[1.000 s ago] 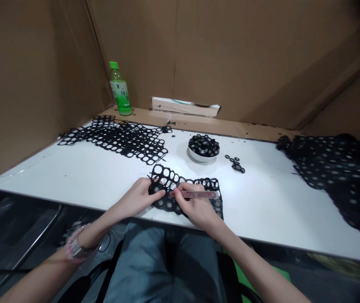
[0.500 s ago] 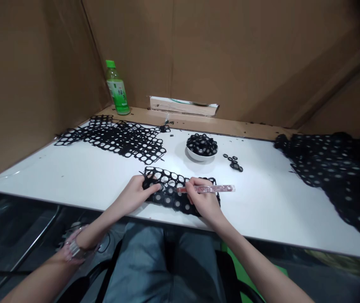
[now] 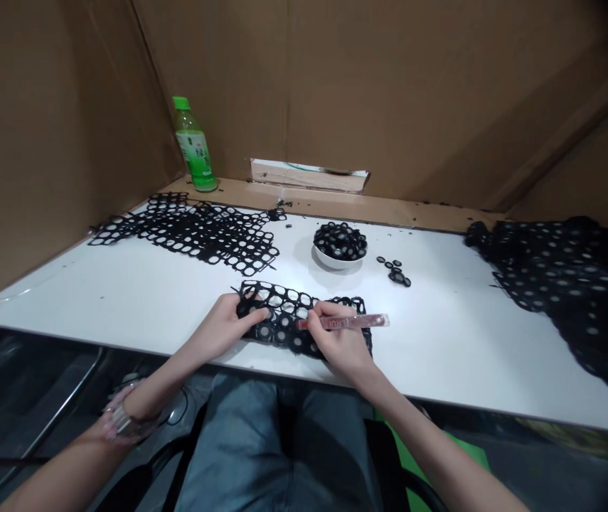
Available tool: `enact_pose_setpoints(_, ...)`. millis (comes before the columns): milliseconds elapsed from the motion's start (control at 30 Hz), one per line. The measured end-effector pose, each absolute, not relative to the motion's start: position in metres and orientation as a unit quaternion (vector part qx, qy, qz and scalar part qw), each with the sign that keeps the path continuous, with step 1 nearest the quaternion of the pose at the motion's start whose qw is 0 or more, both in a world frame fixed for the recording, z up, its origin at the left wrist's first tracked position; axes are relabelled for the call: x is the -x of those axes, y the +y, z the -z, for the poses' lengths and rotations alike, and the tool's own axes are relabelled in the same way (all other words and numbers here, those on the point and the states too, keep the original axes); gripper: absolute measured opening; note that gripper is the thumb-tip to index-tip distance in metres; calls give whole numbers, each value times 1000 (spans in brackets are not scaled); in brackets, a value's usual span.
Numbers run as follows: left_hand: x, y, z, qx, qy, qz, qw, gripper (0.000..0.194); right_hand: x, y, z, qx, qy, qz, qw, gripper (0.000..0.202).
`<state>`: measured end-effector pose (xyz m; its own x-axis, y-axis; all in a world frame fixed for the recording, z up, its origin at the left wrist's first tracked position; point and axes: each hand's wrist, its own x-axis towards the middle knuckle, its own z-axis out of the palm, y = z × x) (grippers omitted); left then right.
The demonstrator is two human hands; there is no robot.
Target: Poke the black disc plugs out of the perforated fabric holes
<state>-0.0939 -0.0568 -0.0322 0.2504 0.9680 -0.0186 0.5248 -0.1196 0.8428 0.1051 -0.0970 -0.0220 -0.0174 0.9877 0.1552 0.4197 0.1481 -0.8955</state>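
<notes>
A black rubber sheet (image 3: pixel 296 313) punched with rings lies at the near edge of the white table (image 3: pixel 442 334). My left hand (image 3: pixel 227 326) presses its left end with thumb and fingers. My right hand (image 3: pixel 336 340) grips a clear pink pen-like tool (image 3: pixel 343 322), tip pointing left onto the sheet. Some rings in the sheet still hold discs, others are empty holes.
A white bowl (image 3: pixel 340 247) of black rings sits behind the sheet, with a few loose rings (image 3: pixel 395 271) to its right. Emptied black sheets (image 3: pixel 197 231) lie at the far left, a heap of full sheets (image 3: pixel 570 277) at the right. A green bottle (image 3: pixel 193 148) stands against the cardboard wall.
The tool in my right hand shifted from lying over the sheet to sticking out rightward. Both hands and the sheet moved slightly left; the view tilted a little.
</notes>
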Motion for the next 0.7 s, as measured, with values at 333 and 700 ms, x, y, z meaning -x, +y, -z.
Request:
enact_pose_setpoints(333, 95, -57, 35, -669, 555, -311, 385, 30, -108, -95, 26, 528, -597, -357, 487, 28)
enact_pose_setpoints(700, 95, -54, 36, -685, 573, -279, 352, 33, -112, -100, 27, 572, -515, -354, 531, 34)
